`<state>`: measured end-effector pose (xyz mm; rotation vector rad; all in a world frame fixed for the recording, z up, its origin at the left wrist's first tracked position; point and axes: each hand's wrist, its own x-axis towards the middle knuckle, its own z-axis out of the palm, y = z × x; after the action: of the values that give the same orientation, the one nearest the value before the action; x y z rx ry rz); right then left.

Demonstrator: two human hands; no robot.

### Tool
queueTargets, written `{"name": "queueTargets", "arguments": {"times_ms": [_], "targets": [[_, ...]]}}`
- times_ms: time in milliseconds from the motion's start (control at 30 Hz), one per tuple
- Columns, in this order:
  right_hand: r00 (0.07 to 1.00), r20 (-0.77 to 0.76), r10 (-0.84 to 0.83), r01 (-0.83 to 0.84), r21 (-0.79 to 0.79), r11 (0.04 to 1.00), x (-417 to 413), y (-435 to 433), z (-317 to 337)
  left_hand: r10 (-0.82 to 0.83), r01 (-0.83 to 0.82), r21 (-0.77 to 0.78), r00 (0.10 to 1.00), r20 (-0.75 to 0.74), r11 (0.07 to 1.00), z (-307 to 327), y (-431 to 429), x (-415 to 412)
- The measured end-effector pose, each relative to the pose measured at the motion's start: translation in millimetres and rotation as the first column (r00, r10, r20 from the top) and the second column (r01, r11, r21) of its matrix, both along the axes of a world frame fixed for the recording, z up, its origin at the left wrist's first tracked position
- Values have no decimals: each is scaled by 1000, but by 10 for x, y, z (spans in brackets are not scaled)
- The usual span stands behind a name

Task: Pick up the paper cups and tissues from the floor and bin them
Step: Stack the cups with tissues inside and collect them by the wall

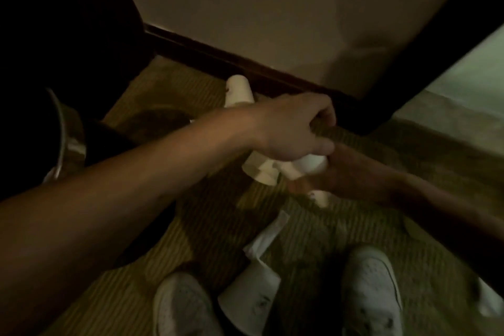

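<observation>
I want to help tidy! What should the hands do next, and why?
Probably carry the cup bundle that the left hand and right hand grip to the bin at left: both hands look full, and a floor cup and loose tissue lie by the shoes.

1. White paper cup by the dark skirting: lower half hidden behind the left forearm.
2. Second white paper cup: cut by the right edge.
3. Right hand: grip lost in shadow and blur.
</observation>
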<state>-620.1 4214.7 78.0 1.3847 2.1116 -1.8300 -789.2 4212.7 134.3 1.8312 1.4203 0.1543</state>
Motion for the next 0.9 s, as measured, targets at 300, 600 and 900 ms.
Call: {"name": "queueTargets", "arguments": {"times_ms": [300, 600, 900], "targets": [[958, 68, -277, 282, -368, 886, 215, -757, -513, 292, -280, -98, 946, 139, 955, -932, -1117, -101], [848, 101, -520, 487, -537, 689, 145, -880, -685, 350, -335, -182, 935, 59, 925, -1606, -1436, -84], [799, 70, -597, 494, -641, 587, 189, -946, -783, 330, -321, -129, 942, 57, 938, -1782, -1422, -82]]}}
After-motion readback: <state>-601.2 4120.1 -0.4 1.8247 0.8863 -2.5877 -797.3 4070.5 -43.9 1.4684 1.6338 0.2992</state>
